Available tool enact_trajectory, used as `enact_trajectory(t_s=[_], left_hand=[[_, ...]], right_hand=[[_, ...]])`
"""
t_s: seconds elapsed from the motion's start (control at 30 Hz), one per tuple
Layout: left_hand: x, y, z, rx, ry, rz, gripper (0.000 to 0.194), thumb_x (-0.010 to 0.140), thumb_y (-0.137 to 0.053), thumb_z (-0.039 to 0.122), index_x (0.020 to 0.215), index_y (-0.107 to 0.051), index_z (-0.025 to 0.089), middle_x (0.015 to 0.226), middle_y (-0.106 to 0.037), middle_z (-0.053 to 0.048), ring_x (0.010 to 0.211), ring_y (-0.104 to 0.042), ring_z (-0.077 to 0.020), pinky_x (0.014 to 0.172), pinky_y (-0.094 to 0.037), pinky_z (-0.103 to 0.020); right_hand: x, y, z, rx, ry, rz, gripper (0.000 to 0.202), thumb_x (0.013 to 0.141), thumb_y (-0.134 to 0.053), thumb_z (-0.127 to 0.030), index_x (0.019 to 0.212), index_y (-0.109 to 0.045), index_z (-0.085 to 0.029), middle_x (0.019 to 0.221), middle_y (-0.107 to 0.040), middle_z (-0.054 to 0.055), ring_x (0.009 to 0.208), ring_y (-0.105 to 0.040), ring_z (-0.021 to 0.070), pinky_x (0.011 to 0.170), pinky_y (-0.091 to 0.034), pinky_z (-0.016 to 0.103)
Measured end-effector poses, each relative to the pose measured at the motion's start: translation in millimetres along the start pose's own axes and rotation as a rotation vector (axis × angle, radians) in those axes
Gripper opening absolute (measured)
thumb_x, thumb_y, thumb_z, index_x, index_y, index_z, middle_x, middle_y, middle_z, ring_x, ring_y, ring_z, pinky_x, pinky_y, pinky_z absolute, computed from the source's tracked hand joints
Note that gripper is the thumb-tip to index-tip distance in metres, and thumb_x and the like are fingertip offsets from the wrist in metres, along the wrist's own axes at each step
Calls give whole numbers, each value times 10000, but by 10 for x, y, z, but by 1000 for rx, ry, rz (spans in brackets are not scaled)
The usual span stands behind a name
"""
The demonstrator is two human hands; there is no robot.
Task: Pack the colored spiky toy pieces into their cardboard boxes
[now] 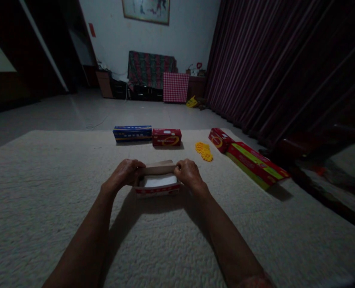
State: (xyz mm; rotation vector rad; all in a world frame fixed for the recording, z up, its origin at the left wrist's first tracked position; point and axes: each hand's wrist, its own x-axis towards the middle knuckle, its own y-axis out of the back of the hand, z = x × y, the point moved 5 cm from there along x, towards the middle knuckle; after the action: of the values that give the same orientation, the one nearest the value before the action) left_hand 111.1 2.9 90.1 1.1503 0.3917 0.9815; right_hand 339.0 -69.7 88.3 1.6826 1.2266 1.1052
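A red and white cardboard box stands in front of me on the pale quilted cover, its top open. Inside it lies something white whose kind I cannot make out. My left hand pinches the far left corner of the box, at the raised brown flap. At the other end of that flap, my right hand grips the far right corner with curled fingers. Both thumbs are partly hidden.
Beyond lie a blue box and a red box. To the right are a yellow textured object, another red box and a long red and yellow-green box. A dark purple curtain hangs at right.
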Motion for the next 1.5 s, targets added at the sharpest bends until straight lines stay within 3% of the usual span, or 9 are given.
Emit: enact_trajectory(t_s=[0.13,0.3,0.43,0.7,0.97,1.07,1.13,1.37,1.5], left_hand=[[196,40,-99,-48,-5,-38,227,732,-603,242,833,-805,233,849,-797,-45,791,-725,-232,776,-553,-316],[303,-31,-313,-293,-10,-202,245,749,-636,338,899,-784,211,856,-765,-61,747,-701,-208,675,-551,-291],[402,-68,-396,-392,9,-236,260,753,-661,383,886,-779,193,916,-741,-88,728,-679,-194,644,-547,-298],[798,-206,-363,-541,-25,-140,264,709,-723,432,824,-805,209,1040,-753,-123,980,-685,-274,880,-559,-405],[863,-498,-588,-901,8,-111,146,749,-731,353,819,-829,269,1116,-780,-93,1174,-659,-313,1093,-451,-500],[879,-520,-589,-897,18,-97,150,746,-732,346,819,-831,261,1122,-779,-100,1187,-651,-315,1108,-434,-504],[911,-494,-565,-837,-6,-90,189,746,-727,373,828,-830,238,1118,-776,-118,1179,-649,-322,1088,-450,-496],[1027,-216,-336,-386,-179,-127,257,771,-690,406,922,-827,249,1080,-786,-99,1096,-664,-314,1037,-469,-493],[1167,-235,-275,-526,-137,-185,270,748,-694,407,913,-831,244,1071,-793,-97,1061,-695,-311,998,-502,-475]], right_hand=[[135,-70,127,157,11,42,287,840,-631,-182,1107,-733,-150,1008,-762,129,928,-698,218,830,-504,295],[156,-196,289,368,69,0,136,806,-675,-201,926,-726,-161,922,-748,73,808,-665,164,748,-499,256],[246,-214,309,381,106,30,117,760,-620,-115,805,-708,-178,818,-725,34,743,-635,145,722,-476,248],[585,-186,531,362,43,192,139,734,-578,-147,794,-697,-188,819,-720,43,762,-643,170,744,-491,275],[589,-359,762,603,-15,108,172,762,-607,-277,873,-704,-189,844,-721,34,722,-647,156,690,-511,262],[611,-398,771,665,-51,45,167,746,-607,-292,823,-708,-183,775,-714,23,682,-637,155,658,-502,260],[643,-377,767,646,-45,70,153,725,-590,-267,770,-708,-181,741,-709,23,688,-640,162,660,-494,262],[810,-328,794,619,-87,136,192,668,-553,-278,706,-718,-186,690,-708,22,680,-646,183,659,-481,278],[919,-334,825,632,-111,189,189,657,-566,-307,688,-712,-191,673,-693,11,680,-633,186,684,-487,290]])
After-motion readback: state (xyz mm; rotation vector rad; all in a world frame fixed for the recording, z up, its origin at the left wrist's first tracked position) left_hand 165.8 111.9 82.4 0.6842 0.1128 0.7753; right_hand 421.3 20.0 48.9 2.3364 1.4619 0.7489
